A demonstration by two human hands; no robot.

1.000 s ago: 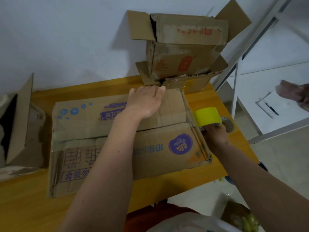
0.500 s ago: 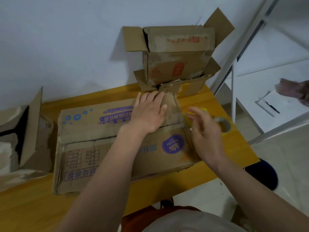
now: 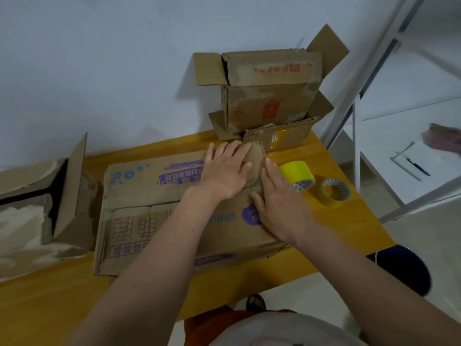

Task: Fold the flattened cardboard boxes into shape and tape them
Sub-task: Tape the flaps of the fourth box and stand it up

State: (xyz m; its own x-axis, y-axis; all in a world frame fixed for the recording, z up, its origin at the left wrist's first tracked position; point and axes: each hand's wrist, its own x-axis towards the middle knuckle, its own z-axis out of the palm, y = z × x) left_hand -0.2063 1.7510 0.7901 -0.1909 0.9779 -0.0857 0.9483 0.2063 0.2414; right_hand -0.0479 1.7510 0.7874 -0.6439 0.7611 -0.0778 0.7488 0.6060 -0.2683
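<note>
A large cardboard box [image 3: 149, 211] with blue and purple print lies on the yellow wooden table [image 3: 349, 221], its top flaps folded down. My left hand [image 3: 225, 171] presses flat on the far right part of the top flaps. My right hand [image 3: 279, 206] lies flat beside it at the box's right edge, fingers straight. A yellow tape roll [image 3: 298, 174] stands on the table just right of my right hand, and a second tape roll [image 3: 335, 192] lies flat further right.
Two smaller open boxes [image 3: 269, 96] are stacked at the table's far edge against the wall. Another open box [image 3: 42, 203] lies on its side at the left. A white metal frame [image 3: 356, 151] and white surface with a pen stand to the right.
My right hand let go of the yellow tape roll, set it on the table and came onto the box's right edge. My left hand stayed pressing the flaps.
</note>
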